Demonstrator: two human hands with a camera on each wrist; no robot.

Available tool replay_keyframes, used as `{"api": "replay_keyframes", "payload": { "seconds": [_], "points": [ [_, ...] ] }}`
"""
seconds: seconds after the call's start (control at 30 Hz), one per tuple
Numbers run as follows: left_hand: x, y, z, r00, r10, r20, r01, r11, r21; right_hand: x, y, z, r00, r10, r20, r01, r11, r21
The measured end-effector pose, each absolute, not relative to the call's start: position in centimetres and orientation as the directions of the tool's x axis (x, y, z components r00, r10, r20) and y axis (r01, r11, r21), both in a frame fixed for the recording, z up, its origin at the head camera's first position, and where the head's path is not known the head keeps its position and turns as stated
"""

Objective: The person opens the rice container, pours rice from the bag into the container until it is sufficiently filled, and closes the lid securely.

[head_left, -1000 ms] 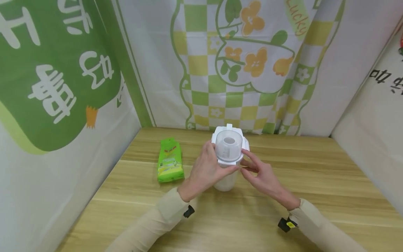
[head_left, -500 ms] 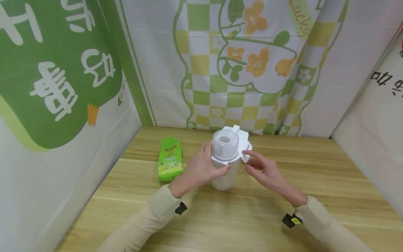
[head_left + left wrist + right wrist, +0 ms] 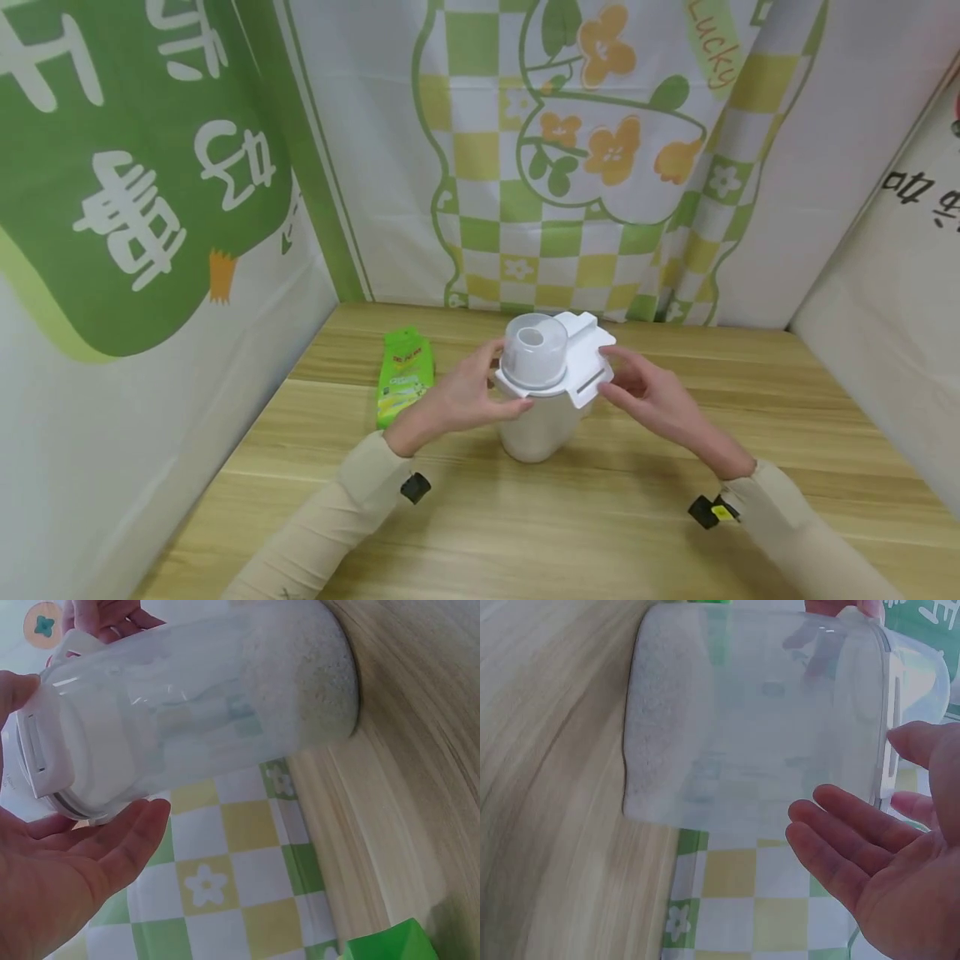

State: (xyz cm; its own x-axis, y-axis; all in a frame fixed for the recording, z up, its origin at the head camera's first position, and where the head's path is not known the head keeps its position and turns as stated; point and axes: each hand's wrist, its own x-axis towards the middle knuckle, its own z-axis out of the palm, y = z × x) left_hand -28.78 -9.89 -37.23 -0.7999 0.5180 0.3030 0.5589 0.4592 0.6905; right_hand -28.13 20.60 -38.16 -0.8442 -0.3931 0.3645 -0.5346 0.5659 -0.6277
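A translucent storage container [image 3: 536,429] stands upright on the table, with pale, fine-grained contents [image 3: 307,682] in its lower part. Its white lid [image 3: 587,354] bears a clear cup [image 3: 534,362] at the left end. A slotted flap [image 3: 589,383] sticks out at the lid's front right. My left hand [image 3: 467,392] holds the lid's left end, thumb in front and fingers behind. With thumb and forefinger my right hand [image 3: 660,402] pinches the lid's right edge. The other right fingers [image 3: 840,847] extend loosely beside the container wall.
A green packet [image 3: 405,375] lies on the wooden table [image 3: 480,533] at the left, partly behind my left wrist. Behind the table hangs a checked, flowered curtain [image 3: 510,225]. Printed cloth walls close off the left and right sides.
The container has turned, bringing its lid's long side and slotted flap into view. My left hand has shifted left and my right hand right, spreading apart along the lid.
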Motion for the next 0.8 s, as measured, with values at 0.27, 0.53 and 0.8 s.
{"api": "replay_keyframes", "payload": {
  "seconds": [0.27,0.53,0.8],
  "points": [
    [-29.1,-10.5,-37.2,-0.792,0.537,0.291,0.565,0.461,0.684,-28.8,21.3,-37.8,-0.851,-0.422,0.312,-0.522,0.618,-0.588],
    [-31.2,-11.8,-37.7,-0.729,0.605,0.321,0.604,0.345,0.719,-29.9,21.7,-38.5,-0.804,-0.53,0.27,-0.53,0.433,-0.729],
    [-33.0,-13.2,-38.6,-0.745,0.6,0.291,0.508,0.228,0.83,-30.4,20.5,-39.4,-0.831,-0.488,0.266,-0.471,0.363,-0.804]
  ]
}}
